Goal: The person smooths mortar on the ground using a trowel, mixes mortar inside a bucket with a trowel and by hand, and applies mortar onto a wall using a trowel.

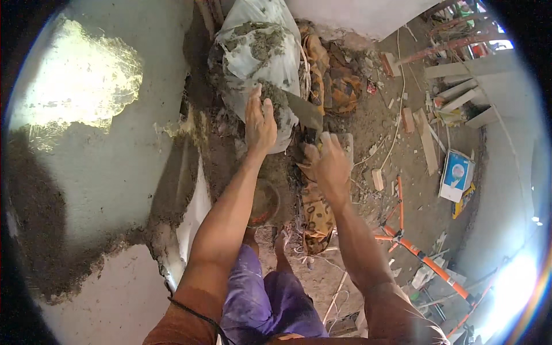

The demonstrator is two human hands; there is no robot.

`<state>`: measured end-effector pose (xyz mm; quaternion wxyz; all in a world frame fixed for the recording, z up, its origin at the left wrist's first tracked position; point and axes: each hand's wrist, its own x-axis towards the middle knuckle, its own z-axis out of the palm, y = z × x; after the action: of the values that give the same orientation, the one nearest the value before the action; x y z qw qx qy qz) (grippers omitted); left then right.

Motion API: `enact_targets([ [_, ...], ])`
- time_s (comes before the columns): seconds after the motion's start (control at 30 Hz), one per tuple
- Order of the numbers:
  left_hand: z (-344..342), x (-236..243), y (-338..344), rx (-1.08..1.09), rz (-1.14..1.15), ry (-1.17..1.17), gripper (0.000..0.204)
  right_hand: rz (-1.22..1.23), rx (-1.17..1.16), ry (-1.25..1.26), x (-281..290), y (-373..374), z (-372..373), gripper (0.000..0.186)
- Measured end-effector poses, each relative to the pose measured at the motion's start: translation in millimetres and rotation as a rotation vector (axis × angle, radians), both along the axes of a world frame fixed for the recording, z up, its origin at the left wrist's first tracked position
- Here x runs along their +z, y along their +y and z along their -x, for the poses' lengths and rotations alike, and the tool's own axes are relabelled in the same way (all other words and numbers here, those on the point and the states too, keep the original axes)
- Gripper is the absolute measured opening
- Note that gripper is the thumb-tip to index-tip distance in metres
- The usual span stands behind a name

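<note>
A white plastic sack [230,115] smeared with grey mortar [256,37] lies at the top centre. My left hand [260,123] is at the sack, fingers stretched upward beside the left end of a metal trowel blade [305,112]; whether it touches the blade is unclear. My right hand [328,167] is closed on the trowel's handle, lower right of the sack, with the blade angled up and left. Below the sack, a round bucket [263,204] stands partly behind my left forearm, above my feet. A brown patterned cloth [317,227] lies beneath my right hand.
A plastered wall [98,172] rises close on the left. On the rubble-strewn floor to the right are an orange metal stand [422,256], wooden offcuts [425,141], a loose cord, and a blue-and-white box [457,175]. A bright light [520,287] shines at the lower right.
</note>
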<state>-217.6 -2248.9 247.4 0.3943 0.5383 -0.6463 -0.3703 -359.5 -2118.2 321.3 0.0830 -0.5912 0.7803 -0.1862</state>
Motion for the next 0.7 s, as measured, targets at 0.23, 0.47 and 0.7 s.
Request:
enact_targets([
  [0.23,6.3,-2.3,4.8,0.008,0.06,0.01,0.052,0.015,0.005,-0.078,8.1,-27.1,6.1,0.028],
  [0.47,9.7,-0.7,4.8,0.016,0.054,-0.004,0.052,-0.125,-0.013,-0.171,29.0,-32.3,-9.2,0.031],
  [0.7,9.5,2.1,8.2,-0.045,0.098,-0.133,0.056,-0.166,-0.062,-0.36,6.8,-31.4,-19.9,0.034],
])
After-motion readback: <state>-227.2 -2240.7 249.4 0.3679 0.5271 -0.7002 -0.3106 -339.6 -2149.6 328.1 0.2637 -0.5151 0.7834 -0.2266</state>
